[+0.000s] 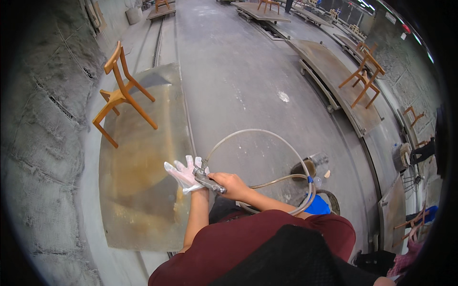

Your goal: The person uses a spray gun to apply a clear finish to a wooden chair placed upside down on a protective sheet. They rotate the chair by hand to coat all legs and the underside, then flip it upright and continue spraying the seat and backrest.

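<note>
My left hand (182, 175), in a thin white glove, is held out with its fingers spread and nothing in its grasp. Close beside it, my bare right hand (232, 184) grips a metal spray gun (210, 183), which overlaps the gloved palm in this view; whether they touch I cannot tell. From the gun a clear hose (263, 131) loops up and round to my right side. Ahead on the left, an orange-brown wooden chair frame (125, 94) stands on a stained flat board (138, 209).
A textured grey wall (43, 128) runs along the left. Low wheeled platforms (317, 62) line the right, one bearing another wooden chair (366, 78). By my right side are a dirty container (305, 168) and a blue item (317, 205). People and chair parts appear at the far right.
</note>
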The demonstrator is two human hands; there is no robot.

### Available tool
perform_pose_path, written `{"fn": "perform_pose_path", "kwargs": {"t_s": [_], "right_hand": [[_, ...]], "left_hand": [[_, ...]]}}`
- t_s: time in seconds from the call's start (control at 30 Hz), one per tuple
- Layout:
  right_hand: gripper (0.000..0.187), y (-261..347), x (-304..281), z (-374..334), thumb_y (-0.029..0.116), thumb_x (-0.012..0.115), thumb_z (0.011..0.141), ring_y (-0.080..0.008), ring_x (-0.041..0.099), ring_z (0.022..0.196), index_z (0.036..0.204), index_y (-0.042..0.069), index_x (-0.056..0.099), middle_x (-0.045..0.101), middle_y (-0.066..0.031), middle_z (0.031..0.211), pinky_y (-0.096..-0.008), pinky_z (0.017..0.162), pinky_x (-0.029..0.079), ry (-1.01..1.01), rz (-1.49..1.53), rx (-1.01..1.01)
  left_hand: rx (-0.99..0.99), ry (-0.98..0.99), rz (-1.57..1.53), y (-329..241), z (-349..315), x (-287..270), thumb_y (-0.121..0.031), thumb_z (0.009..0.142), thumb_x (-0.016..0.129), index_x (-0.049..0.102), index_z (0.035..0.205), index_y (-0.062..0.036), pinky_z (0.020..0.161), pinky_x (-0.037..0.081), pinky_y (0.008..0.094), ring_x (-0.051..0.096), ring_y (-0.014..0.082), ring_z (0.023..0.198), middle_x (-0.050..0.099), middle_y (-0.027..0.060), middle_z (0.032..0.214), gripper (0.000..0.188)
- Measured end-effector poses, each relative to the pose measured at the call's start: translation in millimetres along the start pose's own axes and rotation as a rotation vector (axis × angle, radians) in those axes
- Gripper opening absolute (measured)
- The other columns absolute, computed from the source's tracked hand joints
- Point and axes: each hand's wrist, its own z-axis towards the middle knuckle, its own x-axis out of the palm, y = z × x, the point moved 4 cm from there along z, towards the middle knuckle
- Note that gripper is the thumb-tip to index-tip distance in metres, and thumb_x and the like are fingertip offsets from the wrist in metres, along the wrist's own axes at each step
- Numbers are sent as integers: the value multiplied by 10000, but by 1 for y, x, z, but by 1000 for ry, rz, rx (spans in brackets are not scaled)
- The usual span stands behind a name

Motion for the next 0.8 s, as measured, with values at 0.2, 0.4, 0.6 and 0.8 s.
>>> {"fn": "perform_pose_path", "kwargs": {"t_s": [0.2, 0.4, 0.6, 0.8], "right_hand": [[402, -65, -25, 148, 262, 777, 876, -306, 712, 888, 1194, 39, 672, 719, -168, 996, -392, 780, 553, 40, 141, 255], [431, -122, -75, 276, 338, 748, 918, -239, 689, 830, 1195, 14, 689, 728, -166, 937, -362, 784, 536, -62, 172, 352], [415, -183, -123, 395, 341, 724, 937, -206, 673, 811, 1177, 3, 698, 728, -146, 905, -346, 755, 529, -140, 142, 276], [417, -269, -91, 537, 368, 686, 967, -141, 636, 782, 1176, 8, 698, 703, -65, 843, -319, 729, 517, -90, 308, 233]], "left_hand": [[-75, 135, -241, -16, 154, 77, -764, 806, 628, -180, 1590, -367, 1036, 391, 587, 309, 430, 1475, -14, 98, 1706, 1194], [173, 200, -180, -84, 277, 111, -670, 940, 515, -69, 1611, -396, 1185, 242, 491, 321, 470, 1442, 39, 158, 1692, 930], [467, 35, -90, -135, 358, 119, -491, 1015, 518, 15, 1629, -132, 1215, 272, 482, 412, 461, 1376, 185, 311, 1600, 872], [660, -401, 291, -191, 448, 138, -184, 1022, 562, 134, 1624, -110, 1200, 302, 465, 426, 312, 1417, 335, 195, 1589, 741]]}}
